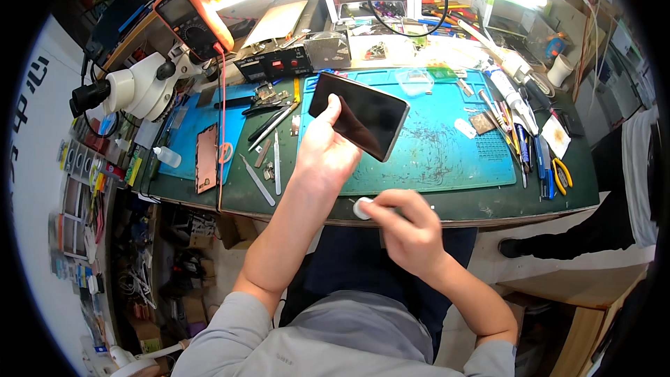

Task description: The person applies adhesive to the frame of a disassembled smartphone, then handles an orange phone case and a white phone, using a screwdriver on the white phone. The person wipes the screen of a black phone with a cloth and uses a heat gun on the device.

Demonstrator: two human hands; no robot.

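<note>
My left hand (328,150) grips a black smartphone (370,117) by its lower left side, the thumb lying over its dark, glossy screen. The phone is raised over the blue work mat (447,167) and tilted. In my right hand (408,227), near the front edge of the bench, a small white round piece (362,208) is pinched between the fingertips; a short thin tip seems to stick out of it. What kind of thing it is I cannot make out. The right hand is slightly blurred and apart from the phone.
Left of the mat lie tweezers (258,181), a pink phone back panel (206,157) and a small dropper bottle (167,156). A microscope (136,91) and an orange multimeter (193,17) stand behind them. Yellow-handled pliers (561,175) and several screwdrivers lie at right. Another person's leg (579,230) shows there.
</note>
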